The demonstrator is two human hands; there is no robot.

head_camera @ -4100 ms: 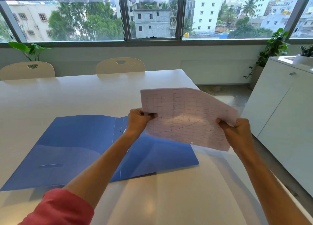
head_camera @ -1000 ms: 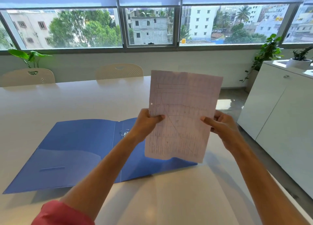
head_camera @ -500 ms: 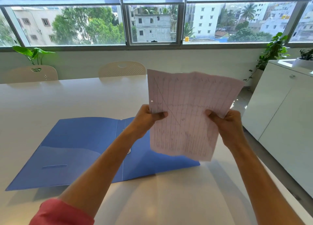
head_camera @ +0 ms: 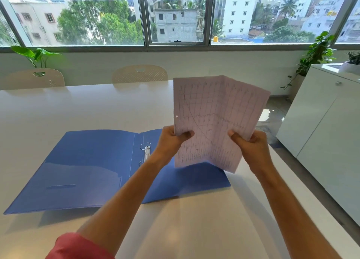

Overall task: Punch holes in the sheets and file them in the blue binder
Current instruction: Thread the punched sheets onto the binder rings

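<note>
Head view: both hands — left hand [head_camera: 171,141], right hand [head_camera: 251,147] — grip sheets [head_camera: 212,122], handwriting illegible.

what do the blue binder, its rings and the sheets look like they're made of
Blue binder: likely thin plastic, semi-gloss; the window light reflects softly off its cover.
Rings: shiny silver metal, by their bright glints.
Sheets: thin matte paper; daylight shines through, showing the grid, and they bend along a crease.
</note>
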